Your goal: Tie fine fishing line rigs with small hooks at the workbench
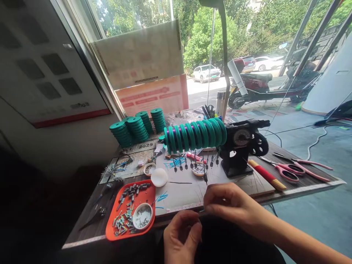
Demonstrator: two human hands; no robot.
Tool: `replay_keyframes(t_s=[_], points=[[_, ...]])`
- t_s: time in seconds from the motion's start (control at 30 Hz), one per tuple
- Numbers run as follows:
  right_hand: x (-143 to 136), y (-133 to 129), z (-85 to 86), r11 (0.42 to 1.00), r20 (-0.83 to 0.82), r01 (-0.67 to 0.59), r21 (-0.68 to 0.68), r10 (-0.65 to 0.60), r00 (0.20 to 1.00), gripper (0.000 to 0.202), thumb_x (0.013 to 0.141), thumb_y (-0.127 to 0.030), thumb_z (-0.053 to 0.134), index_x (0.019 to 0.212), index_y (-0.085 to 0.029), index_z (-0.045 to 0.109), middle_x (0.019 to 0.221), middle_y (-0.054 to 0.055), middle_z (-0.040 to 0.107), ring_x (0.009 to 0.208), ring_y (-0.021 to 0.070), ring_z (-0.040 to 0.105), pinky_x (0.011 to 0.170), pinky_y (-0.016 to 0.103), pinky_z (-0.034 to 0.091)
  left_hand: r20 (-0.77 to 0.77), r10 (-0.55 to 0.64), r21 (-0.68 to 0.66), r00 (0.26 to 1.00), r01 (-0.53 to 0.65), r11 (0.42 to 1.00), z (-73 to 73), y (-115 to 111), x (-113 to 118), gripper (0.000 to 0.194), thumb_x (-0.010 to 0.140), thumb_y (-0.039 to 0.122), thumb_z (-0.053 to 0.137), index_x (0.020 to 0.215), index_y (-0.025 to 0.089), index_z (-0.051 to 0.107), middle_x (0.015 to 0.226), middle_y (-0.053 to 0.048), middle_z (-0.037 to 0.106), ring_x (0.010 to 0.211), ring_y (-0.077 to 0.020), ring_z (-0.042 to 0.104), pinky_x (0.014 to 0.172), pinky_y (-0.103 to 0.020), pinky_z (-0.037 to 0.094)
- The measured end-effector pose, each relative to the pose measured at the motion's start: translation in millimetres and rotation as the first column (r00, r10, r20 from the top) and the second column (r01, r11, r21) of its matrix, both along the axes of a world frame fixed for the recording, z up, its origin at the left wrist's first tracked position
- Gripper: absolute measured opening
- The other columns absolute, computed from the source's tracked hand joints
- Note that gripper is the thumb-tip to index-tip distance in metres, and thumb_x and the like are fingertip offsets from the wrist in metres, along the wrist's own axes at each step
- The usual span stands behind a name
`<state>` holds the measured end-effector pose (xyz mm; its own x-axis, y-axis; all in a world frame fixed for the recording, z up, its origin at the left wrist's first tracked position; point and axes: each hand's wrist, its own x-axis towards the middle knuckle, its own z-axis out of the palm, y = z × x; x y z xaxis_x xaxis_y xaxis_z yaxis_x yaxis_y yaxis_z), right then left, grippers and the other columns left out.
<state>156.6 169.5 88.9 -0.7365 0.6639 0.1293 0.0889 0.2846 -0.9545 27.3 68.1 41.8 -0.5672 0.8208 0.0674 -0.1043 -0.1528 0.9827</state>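
My left hand [183, 236] is curled at the table's front edge, thumb and fingers closed together. Just right of it and a little higher, my right hand [231, 201] pinches with thumb and forefinger. Between the fingertips shows a tiny pale sliver; neither grip's contents can be made out. A small dark weight [205, 178] hangs right above my right hand. Several similar dark pieces [186, 166] dangle in a row beneath green spools [195, 135], which sit side by side on the shaft of a black geared winding machine [236, 157].
An orange tray [111, 229] at front left holds metal parts and a white cup [143, 216]. Beads fill a small bowl [198, 169]. Pink-handled scissors [286, 172], pliers [313, 170] and a red-and-yellow stick [266, 175] lie at right. Green spool stacks [137, 128] stand behind.
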Motion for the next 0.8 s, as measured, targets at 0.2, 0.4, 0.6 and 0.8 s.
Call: replay_keyframes(t_s=[0.2,0.4,0.6,0.8], points=[[-11,-11,-7.2,0.992,-0.132,-0.039,-0.118,0.023,0.991,0.025,0.080,-0.037,0.059,0.070,-0.014,0.061,0.064,0.001,0.062,0.063,0.0146,0.057,0.059,0.023,0.043,0.398,-0.090,0.157,0.913,0.029,0.987,6.3,24,12,0.024,0.051,0.035,0.083,0.059,0.020,0.067,0.063,0.005,0.054,0.052,-0.0054,0.044,0.052,-0.017,0.038],[-3,-8,0.1,0.976,0.018,0.003,0.217,-0.007,1.000,0.010,0.079,-0.013,0.057,0.072,-0.015,0.064,0.070,0.002,0.062,0.067,0.0138,0.057,0.062,0.022,0.042,0.518,-0.209,0.148,0.830,0.154,0.977,8.0,21,12,0.020,0.058,0.032,0.081,0.066,0.019,0.068,0.057,0.004,0.052,0.055,-0.0066,0.046,0.056,-0.017,0.039],[-1,-6,4.3,0.899,0.121,-0.012,0.438,-0.046,0.992,0.016,0.079,-0.006,0.057,0.067,-0.016,0.061,0.067,0.001,0.057,0.063,0.0122,0.054,0.058,0.020,0.039,0.513,-0.235,0.100,0.826,0.214,0.972,8.3,18,10,0.022,0.058,0.033,0.081,0.063,0.018,0.066,0.060,0.003,0.056,0.057,-0.0077,0.047,0.060,-0.019,0.040],[-2,-5,7.6,0.831,0.255,-0.098,0.548,-0.055,0.965,0.019,0.080,-0.007,0.057,0.064,-0.017,0.059,0.069,0.001,0.057,0.065,0.0131,0.053,0.059,0.020,0.040,0.495,-0.273,0.081,0.825,0.269,0.960,4.2,19,8,0.026,0.062,0.035,0.078,0.060,0.014,0.063,0.055,0.002,0.052,0.058,-0.0085,0.045,0.058,-0.019,0.038]])
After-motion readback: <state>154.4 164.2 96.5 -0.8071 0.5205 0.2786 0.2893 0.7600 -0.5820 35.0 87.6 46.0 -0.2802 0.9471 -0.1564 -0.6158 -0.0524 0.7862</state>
